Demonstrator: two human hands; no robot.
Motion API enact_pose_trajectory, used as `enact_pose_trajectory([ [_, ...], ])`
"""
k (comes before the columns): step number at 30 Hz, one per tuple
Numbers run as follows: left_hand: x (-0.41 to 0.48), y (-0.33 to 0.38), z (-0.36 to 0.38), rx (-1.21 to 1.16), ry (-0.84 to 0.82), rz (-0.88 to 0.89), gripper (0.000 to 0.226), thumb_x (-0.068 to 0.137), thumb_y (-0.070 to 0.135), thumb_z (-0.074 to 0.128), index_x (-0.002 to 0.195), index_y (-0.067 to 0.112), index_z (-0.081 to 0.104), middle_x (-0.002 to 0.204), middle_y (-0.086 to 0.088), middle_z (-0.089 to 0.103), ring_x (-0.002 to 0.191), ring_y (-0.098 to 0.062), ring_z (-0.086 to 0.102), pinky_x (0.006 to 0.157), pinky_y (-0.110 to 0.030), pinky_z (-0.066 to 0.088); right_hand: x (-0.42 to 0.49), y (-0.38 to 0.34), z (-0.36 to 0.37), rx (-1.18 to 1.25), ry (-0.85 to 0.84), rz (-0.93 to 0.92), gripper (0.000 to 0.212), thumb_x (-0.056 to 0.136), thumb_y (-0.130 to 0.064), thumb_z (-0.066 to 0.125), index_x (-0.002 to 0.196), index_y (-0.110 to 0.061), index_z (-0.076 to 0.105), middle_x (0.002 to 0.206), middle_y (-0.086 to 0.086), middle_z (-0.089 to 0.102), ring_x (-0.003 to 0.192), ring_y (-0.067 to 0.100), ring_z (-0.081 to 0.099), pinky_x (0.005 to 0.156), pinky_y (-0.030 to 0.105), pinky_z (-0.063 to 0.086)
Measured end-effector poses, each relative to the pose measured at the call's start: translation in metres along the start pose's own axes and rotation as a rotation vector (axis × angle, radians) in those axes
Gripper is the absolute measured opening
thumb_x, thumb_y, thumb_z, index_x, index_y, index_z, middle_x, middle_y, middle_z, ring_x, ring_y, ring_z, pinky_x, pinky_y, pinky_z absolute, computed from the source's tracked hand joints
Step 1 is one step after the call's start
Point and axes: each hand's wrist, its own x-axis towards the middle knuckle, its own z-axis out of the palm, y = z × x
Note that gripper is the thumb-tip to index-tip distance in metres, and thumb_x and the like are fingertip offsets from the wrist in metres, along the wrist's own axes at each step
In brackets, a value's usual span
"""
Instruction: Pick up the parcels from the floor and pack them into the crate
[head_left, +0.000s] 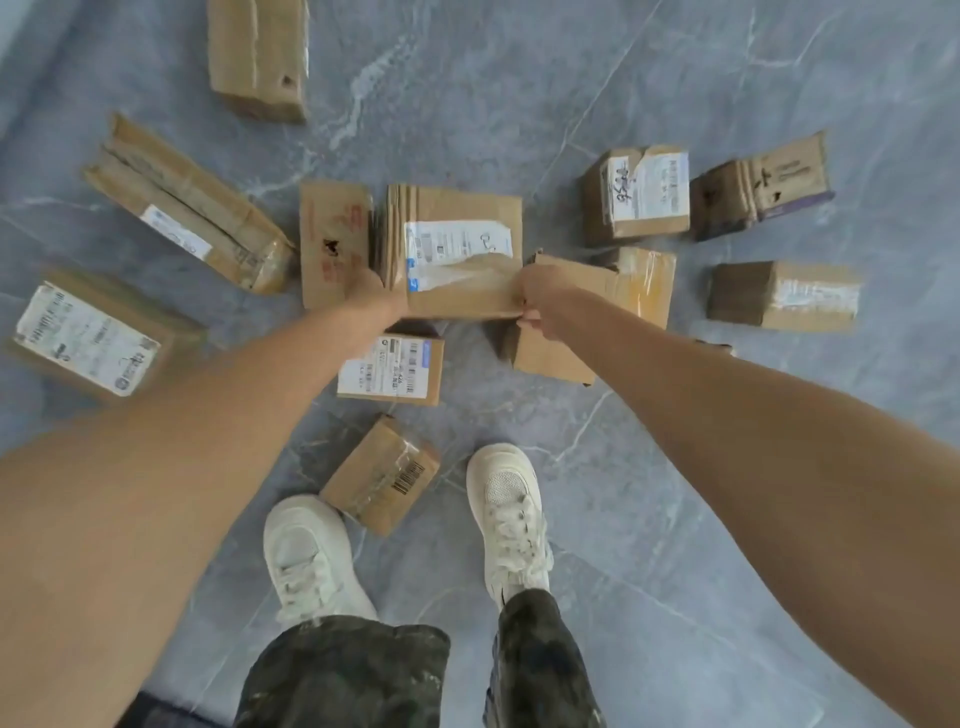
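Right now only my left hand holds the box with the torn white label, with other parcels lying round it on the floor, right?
No: the head view shows both left hand and right hand holding the box, one at each side. The other parcels do lie round it on the floor.

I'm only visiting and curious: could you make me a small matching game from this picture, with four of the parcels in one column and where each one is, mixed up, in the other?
Parcels
1. torn-label parcel
2. barcode parcel
3. holed parcel
4. big-label parcel

Places
A. alone at the top of the view
B. held between the left hand and the right hand
C. just ahead of the white shoes, between them
D. far left of the view

Pairs: 1-B, 2-C, 3-A, 4-D
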Motion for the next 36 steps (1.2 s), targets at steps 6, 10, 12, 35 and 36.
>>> enact_pose_trajectory([
  [6, -0.138, 0.057, -0.035, -0.1, 0.018, 0.057, 0.041, 0.089, 0.015, 0.059, 0.125, 0.007, 0.04, 0.113, -0.006, 0.056, 0.107, -0.02, 0.056, 0.092, -0.037, 0.047, -0.081, -0.022, -0.032, 0.108, -0.052, -0.134, 0.039, 0.094, -0.006, 0.038, 0.13, -0.019, 0.047, 0.107, 0.0, 0.047, 0.094, 0.016, 0.044, 0.084, 0.034, 0.039],
  [10, -0.22, 0.11, -0.075, -0.039, 0.03, 0.238, 0.027, 0.091, 0.03, 0.057, 0.106, 0.01, 0.047, 0.094, -0.001, 0.058, 0.091, -0.016, 0.059, 0.085, -0.036, 0.051, -0.158, -0.059, -0.058, 0.284, -0.069, -0.288, 0.03, 0.094, -0.006, 0.044, 0.117, -0.026, 0.046, 0.104, -0.003, 0.056, 0.089, 0.014, 0.052, 0.072, 0.03, 0.042],
  [12, -0.264, 0.141, -0.099, -0.041, 0.052, 0.297, 0.038, 0.089, 0.036, 0.059, 0.11, 0.008, 0.045, 0.103, -0.007, 0.059, 0.095, -0.02, 0.06, 0.087, -0.043, 0.052, -0.205, -0.085, -0.074, 0.323, -0.052, -0.405, 0.025, 0.095, -0.008, 0.046, 0.114, -0.025, 0.046, 0.112, 0.003, 0.058, 0.086, 0.013, 0.055, 0.069, 0.028, 0.045],
  [35, -0.89, 0.197, -0.246, -0.731, 0.403, 0.911, 0.068, 0.066, 0.046, 0.068, 0.119, 0.027, 0.031, 0.121, 0.004, 0.053, 0.105, -0.012, 0.06, 0.078, -0.029, 0.055, -0.8, -0.188, -0.191, 0.234, -0.49, -1.421, 0.028, 0.088, -0.039, 0.056, 0.116, -0.032, 0.06, 0.114, -0.002, 0.066, 0.111, 0.017, 0.06, 0.091, 0.035, 0.049],
  [36, -0.914, 0.182, -0.249, -0.76, 0.431, 0.931, 0.065, 0.066, 0.043, 0.069, 0.116, 0.027, 0.032, 0.118, 0.005, 0.053, 0.101, -0.011, 0.062, 0.075, -0.028, 0.056, -0.823, -0.178, -0.189, 0.217, -0.521, -1.449, 0.028, 0.088, -0.041, 0.059, 0.115, -0.032, 0.06, 0.114, -0.001, 0.066, 0.11, 0.017, 0.06, 0.09, 0.034, 0.049],
])
